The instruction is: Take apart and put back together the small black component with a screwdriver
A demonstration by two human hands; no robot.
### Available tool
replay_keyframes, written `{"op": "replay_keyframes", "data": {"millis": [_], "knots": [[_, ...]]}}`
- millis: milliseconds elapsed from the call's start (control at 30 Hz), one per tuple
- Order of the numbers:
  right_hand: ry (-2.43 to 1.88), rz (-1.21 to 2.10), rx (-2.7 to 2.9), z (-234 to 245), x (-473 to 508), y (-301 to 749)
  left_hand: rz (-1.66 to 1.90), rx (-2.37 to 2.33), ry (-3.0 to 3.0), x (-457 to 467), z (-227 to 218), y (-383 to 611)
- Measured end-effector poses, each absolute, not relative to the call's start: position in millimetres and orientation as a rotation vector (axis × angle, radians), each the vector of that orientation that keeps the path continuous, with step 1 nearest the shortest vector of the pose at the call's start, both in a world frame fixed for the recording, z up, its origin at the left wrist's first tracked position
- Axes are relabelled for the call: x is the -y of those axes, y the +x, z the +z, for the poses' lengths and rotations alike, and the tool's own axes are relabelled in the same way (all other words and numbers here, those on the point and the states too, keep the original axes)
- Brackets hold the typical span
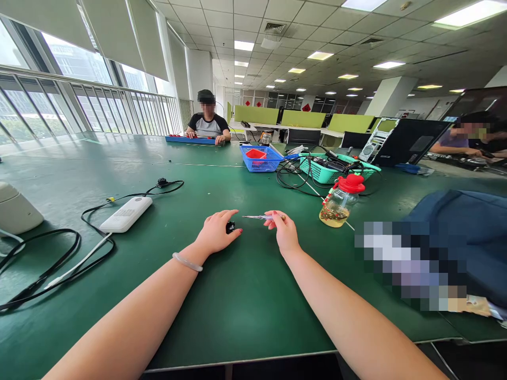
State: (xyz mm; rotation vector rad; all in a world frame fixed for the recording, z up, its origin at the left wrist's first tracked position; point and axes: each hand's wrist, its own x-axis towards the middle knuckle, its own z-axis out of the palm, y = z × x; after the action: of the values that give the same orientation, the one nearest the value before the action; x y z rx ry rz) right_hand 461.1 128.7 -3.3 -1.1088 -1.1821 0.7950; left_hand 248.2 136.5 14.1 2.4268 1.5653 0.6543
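My left hand (214, 232), with a pale bangle (187, 262) on the wrist, rests low over the green table. Its fingers and thumb curve round a small black object (230, 227), mostly hidden by the hand; its kind does not show. Facing it, my right hand (283, 231) is closed in a pinch on a slim pen-shaped tool (259, 217). The tool lies nearly level, its thin tip pointing left toward the fingers of my left hand. A small gap separates the tip from those fingers and from the black object.
Left of my hands lie a white power strip (127, 214) and black cables (75, 245). Beyond are a blue basket (261, 164), a teal basket (317, 171) with cables, and a red-lidded bottle (336, 208). A dark blue bag (459, 221) lies right. A person (208, 121) sits opposite.
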Motion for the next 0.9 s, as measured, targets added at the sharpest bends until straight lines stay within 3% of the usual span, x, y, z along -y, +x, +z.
{"op": "replay_keyframes", "data": {"millis": [500, 900], "knots": [[-1.074, 0.874, 1.162, -8, -130, 463, 0.342, -1.824, 2.52, -96, 19, 248], [-1.049, 0.95, 1.174, -1, -122, 459, 0.047, -2.409, 2.225, -27, 24, 79]]}}
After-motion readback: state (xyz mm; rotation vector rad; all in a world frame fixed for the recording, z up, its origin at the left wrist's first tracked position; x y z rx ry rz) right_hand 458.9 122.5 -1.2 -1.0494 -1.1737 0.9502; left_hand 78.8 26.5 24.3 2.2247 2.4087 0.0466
